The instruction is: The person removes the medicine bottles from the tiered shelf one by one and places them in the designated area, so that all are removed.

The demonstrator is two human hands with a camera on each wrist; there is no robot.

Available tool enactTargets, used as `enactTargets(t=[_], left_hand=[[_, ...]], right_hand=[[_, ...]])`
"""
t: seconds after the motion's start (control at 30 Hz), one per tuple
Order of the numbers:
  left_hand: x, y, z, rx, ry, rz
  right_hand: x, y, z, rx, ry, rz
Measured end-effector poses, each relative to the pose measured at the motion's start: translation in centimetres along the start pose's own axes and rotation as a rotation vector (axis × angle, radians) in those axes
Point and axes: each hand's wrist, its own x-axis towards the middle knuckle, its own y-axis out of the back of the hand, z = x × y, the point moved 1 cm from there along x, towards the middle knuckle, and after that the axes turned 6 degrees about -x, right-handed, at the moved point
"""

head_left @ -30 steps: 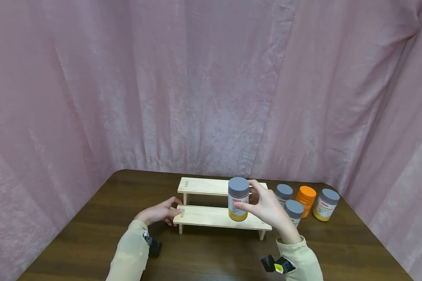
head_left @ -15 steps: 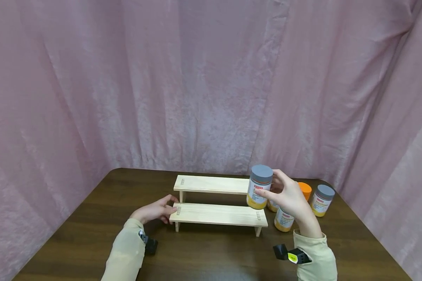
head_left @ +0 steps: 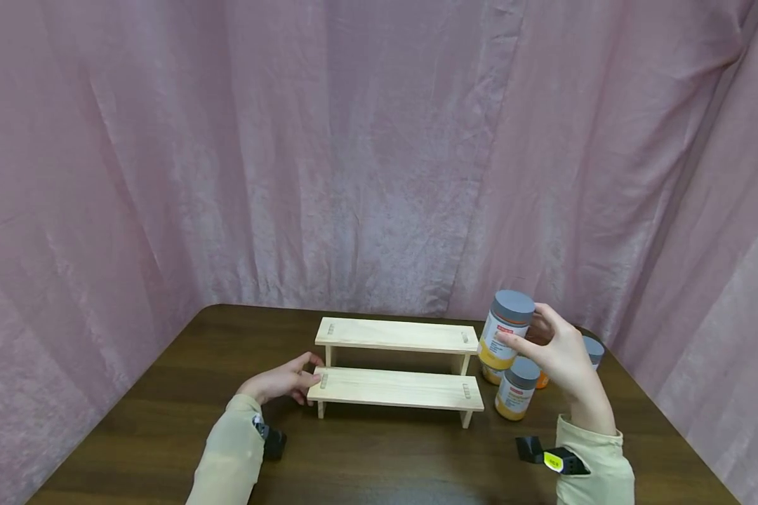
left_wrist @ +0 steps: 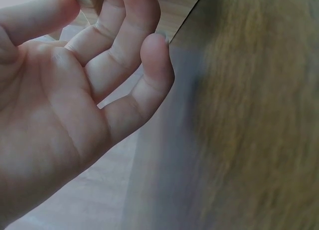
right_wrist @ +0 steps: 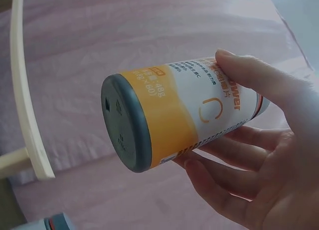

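Observation:
My right hand (head_left: 565,354) grips a pill bottle (head_left: 505,330) with a grey lid and a white and yellow label, held in the air above the right end of a two-tier wooden shelf (head_left: 394,388). In the right wrist view the bottle (right_wrist: 179,110) is tilted, its dark base facing the camera, thumb on one side and fingers round the other. My left hand (head_left: 281,381) pinches the left end of the shelf's lower board. In the left wrist view the left hand's palm (left_wrist: 45,105) faces the camera, its fingertips at the wood.
Another grey-lidded bottle (head_left: 518,389) stands right of the shelf. Behind the right hand, an orange bottle (head_left: 542,380) and one more grey-lidded bottle (head_left: 594,349) are mostly hidden. A pink curtain (head_left: 379,154) hangs behind the dark wooden table (head_left: 379,463).
My right hand has carried the bottle from over the shelf's lower board out to the right and tilted it. The left hand stays at the shelf's left end.

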Motion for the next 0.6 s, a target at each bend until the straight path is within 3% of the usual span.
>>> enactTargets(t=[0.23,0.6], left_hand=[[0.0,0.1,0.0,-0.001,-0.01,-0.005],[0.3,0.3,-0.8,-0.023,-0.007,-0.023]], right_hand=[[0.1,0.7,0.7,0.02,-0.022,0.073],[0.0,1.2,1.6,0.08,-0.054,0.061]])
